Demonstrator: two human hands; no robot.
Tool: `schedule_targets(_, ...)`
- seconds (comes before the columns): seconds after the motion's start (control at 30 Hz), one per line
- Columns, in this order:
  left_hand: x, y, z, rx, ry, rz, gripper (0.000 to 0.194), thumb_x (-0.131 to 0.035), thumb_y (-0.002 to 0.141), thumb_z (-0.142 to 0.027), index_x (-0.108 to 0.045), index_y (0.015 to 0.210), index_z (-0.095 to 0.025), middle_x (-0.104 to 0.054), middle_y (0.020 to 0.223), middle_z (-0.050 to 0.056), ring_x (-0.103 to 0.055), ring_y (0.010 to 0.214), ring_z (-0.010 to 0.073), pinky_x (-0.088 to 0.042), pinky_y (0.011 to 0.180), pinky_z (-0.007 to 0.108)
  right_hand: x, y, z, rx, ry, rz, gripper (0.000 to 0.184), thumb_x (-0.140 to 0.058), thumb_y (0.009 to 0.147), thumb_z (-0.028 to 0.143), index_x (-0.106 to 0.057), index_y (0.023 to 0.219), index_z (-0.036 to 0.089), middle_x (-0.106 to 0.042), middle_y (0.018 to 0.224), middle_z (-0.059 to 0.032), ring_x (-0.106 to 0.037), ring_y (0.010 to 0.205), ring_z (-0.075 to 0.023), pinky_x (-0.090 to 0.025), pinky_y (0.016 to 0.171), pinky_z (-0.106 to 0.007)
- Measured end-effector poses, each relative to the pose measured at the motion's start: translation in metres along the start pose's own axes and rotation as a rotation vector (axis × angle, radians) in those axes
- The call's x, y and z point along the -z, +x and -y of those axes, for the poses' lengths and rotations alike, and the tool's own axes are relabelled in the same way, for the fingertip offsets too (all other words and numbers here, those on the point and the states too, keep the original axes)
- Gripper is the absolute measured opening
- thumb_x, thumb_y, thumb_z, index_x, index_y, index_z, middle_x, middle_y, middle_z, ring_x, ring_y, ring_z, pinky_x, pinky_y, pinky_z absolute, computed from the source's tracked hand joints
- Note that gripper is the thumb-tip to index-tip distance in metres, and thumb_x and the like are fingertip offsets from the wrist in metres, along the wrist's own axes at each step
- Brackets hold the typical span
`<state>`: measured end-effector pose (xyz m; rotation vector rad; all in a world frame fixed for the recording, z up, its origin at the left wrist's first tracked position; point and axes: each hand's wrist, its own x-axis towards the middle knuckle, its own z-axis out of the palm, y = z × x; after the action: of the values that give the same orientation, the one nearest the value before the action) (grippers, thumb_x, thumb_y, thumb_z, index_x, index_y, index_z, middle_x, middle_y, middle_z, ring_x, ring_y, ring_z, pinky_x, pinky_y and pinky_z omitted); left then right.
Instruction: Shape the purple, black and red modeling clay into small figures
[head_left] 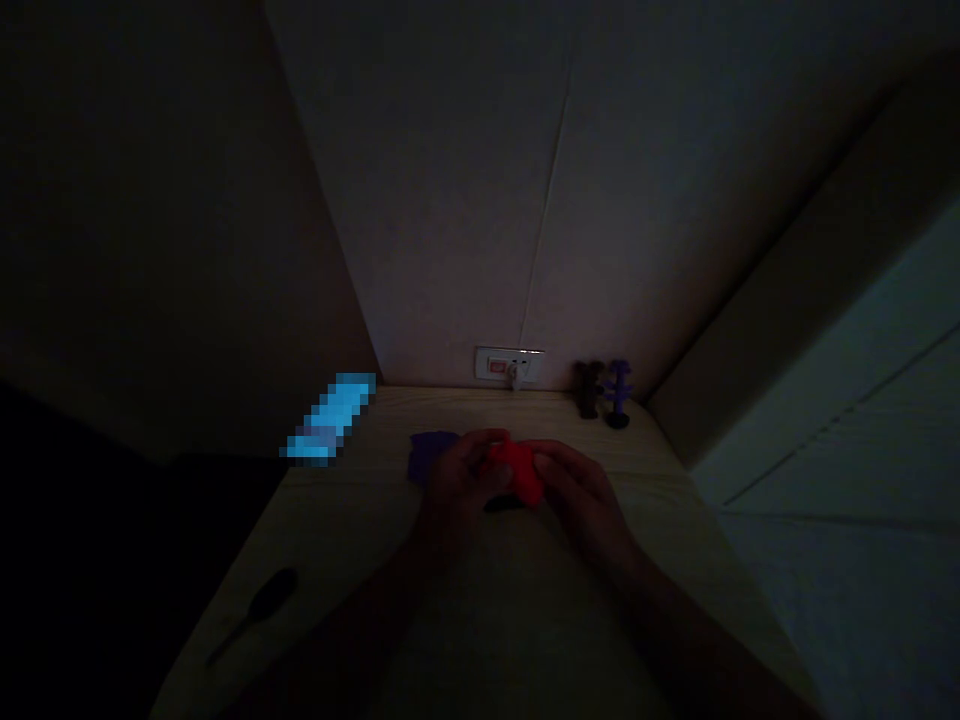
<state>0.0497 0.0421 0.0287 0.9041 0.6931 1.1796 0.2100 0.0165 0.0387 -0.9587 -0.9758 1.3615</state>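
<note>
In dim light, a bright red piece (527, 475) sits between my two hands above the table; its exact kind is too dark to make out. My left hand (457, 485) is closed on its left side, thumb across the front. The fingers of my right hand (589, 495) pinch its right edge. Just below the red piece lies a small dark object (504, 504), partly hidden. A flat purple piece (427, 456) rests on the table behind my left hand, which covers part of it.
A screwdriver-like tool (271, 597) lies at the table's front left. A pixelated bright blue screen (334, 420) is at the left edge. Two small stand-like objects, one dark (589, 390) and one purple (619, 385), stand back right. A wall socket (495, 365) holds a plug and cable.
</note>
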Motion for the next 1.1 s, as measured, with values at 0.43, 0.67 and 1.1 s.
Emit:
schedule_targets(0.43, -0.004, -0.003, -0.012, -0.061, 0.366, -0.022, 0.028, -0.087, 0.078, -0.041, -0.079, 0.09, -0.016, -0.079, 0.087, 0.007, -0.072, 0.082, 0.0232, -0.055, 0.075, 0.031, 0.003, -0.006, 0.011, 0.116, -0.309, 0.025, 0.029, -0.089, 0.08, 0.045, -0.08, 0.093, 0.021, -0.078, 0.084, -0.0045, -0.07, 0.075, -0.0195, -0.056, 0.07, -0.03)
schedule_targets(0.67, -0.001, -0.004, -0.005, 0.11, 0.012, 0.084, 0.042, -0.09, 0.073, -0.054, -0.077, 0.08, -0.015, -0.072, 0.071, 0.004, -0.063, 0.066, 0.0182, -0.046, 0.067, 0.03, 0.005, -0.002, 0.007, 0.013, -0.099, 0.091, 0.037, -0.09, 0.077, 0.052, -0.078, 0.089, 0.02, -0.074, 0.073, -0.0025, -0.064, 0.062, -0.0157, -0.05, 0.061, -0.027)
schedule_targets(1.1, -0.003, 0.0, -0.002, 0.022, 0.127, -0.182, 0.035, -0.094, 0.07, -0.041, -0.078, 0.091, -0.017, -0.079, 0.088, 0.006, -0.071, 0.08, 0.0195, -0.054, 0.075, 0.029, 0.011, 0.0, 0.004, 0.621, -0.748, -0.098, 0.016, -0.077, 0.093, 0.036, -0.078, 0.104, 0.024, -0.079, 0.099, -0.0098, -0.073, 0.087, -0.0251, -0.06, 0.081, -0.04)
